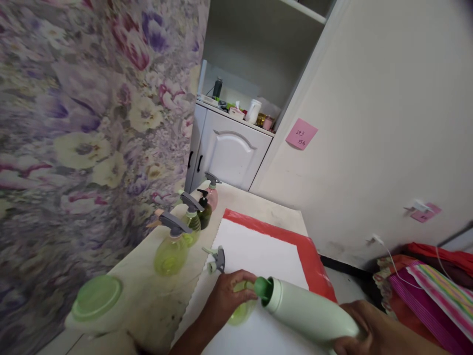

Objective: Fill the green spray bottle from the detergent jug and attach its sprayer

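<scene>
In the lower middle of the frame, the left hand (227,295) has its thumb and forefinger closed around the upper part of a yellow-green bottle (240,315), whose body shows below the fingers. At lower right, the right hand (380,328) grips the base end of a pale green bottle (310,310), tilted so its mouth, with a darker green piece (263,288) at it, points left beside the left fingertips. What either held bottle contains cannot be told. A spray head (218,260) lies just above the left hand on the white sheet (254,241). Left of centre stand a yellow-green spray bottle (170,256), deeper-coloured near its bottom, and a dark pump bottle (204,214).
</scene>
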The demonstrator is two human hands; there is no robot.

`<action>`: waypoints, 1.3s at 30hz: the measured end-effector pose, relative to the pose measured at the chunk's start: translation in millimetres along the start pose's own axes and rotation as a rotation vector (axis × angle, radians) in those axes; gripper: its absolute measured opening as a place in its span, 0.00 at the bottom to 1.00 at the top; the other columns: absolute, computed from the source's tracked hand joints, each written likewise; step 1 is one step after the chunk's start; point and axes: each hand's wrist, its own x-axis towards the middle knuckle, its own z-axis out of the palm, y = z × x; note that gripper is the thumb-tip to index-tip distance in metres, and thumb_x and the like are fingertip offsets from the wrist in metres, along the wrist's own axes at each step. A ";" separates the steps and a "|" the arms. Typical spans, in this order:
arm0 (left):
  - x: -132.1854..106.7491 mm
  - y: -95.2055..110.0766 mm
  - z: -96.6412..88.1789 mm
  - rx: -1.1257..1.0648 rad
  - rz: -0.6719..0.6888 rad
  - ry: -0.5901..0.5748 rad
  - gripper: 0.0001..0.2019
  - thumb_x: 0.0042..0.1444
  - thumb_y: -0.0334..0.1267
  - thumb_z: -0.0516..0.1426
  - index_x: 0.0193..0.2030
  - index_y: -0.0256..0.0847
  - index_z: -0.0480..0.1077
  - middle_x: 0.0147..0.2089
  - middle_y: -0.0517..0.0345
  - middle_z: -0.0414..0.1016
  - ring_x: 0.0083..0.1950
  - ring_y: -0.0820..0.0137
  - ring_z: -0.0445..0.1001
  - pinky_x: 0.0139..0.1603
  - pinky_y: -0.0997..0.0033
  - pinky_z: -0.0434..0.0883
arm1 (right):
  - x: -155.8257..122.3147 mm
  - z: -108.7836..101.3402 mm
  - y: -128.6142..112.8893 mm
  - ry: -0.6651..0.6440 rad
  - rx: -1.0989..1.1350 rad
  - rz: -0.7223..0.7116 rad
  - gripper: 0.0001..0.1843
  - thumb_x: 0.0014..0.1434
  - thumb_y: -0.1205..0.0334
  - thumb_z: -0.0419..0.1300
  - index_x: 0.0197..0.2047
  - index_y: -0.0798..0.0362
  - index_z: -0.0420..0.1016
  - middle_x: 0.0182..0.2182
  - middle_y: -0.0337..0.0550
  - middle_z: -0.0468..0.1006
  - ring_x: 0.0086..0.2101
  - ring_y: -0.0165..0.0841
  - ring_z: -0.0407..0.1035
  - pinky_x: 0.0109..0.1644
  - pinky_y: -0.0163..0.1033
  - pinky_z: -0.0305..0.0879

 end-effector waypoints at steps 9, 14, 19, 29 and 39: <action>1.4 -4.7 -1.0 0.002 -0.002 0.007 0.09 0.44 0.33 0.67 0.36 0.39 0.80 0.35 0.59 0.84 0.41 0.64 0.78 0.45 0.71 0.69 | 0.1 -3.6 -1.4 0.002 -0.054 -0.031 0.14 0.50 0.64 0.61 0.42 0.56 0.79 0.32 0.41 0.81 0.29 0.30 0.71 0.28 0.28 0.62; 0.9 -6.7 -0.1 0.013 -0.013 0.019 0.09 0.43 0.32 0.67 0.35 0.39 0.80 0.34 0.60 0.83 0.40 0.65 0.78 0.44 0.72 0.69 | 0.4 -5.2 -0.7 -0.012 -0.072 -0.031 0.18 0.52 0.62 0.60 0.46 0.56 0.78 0.34 0.43 0.81 0.27 0.30 0.71 0.26 0.28 0.63; 1.1 -3.6 0.0 0.007 0.005 0.007 0.09 0.44 0.32 0.66 0.35 0.39 0.80 0.35 0.59 0.83 0.41 0.63 0.78 0.45 0.70 0.69 | 0.6 -7.1 -1.1 -0.039 -0.067 -0.024 0.18 0.52 0.62 0.60 0.46 0.55 0.78 0.31 0.41 0.81 0.24 0.29 0.69 0.24 0.28 0.61; 0.4 -0.3 -0.3 -0.012 -0.013 -0.001 0.09 0.44 0.31 0.66 0.35 0.39 0.80 0.35 0.60 0.83 0.41 0.64 0.77 0.45 0.71 0.68 | 0.8 -1.7 -2.7 0.001 -0.071 -0.002 0.15 0.51 0.64 0.59 0.42 0.59 0.78 0.30 0.41 0.78 0.23 0.25 0.65 0.22 0.26 0.60; 1.4 -8.1 -1.0 0.018 0.002 0.010 0.10 0.44 0.35 0.67 0.36 0.40 0.80 0.35 0.58 0.83 0.40 0.63 0.77 0.44 0.70 0.69 | -1.0 -2.1 -6.7 0.027 -0.052 0.054 0.17 0.50 0.61 0.60 0.42 0.60 0.77 0.28 0.44 0.77 0.22 0.27 0.65 0.22 0.28 0.61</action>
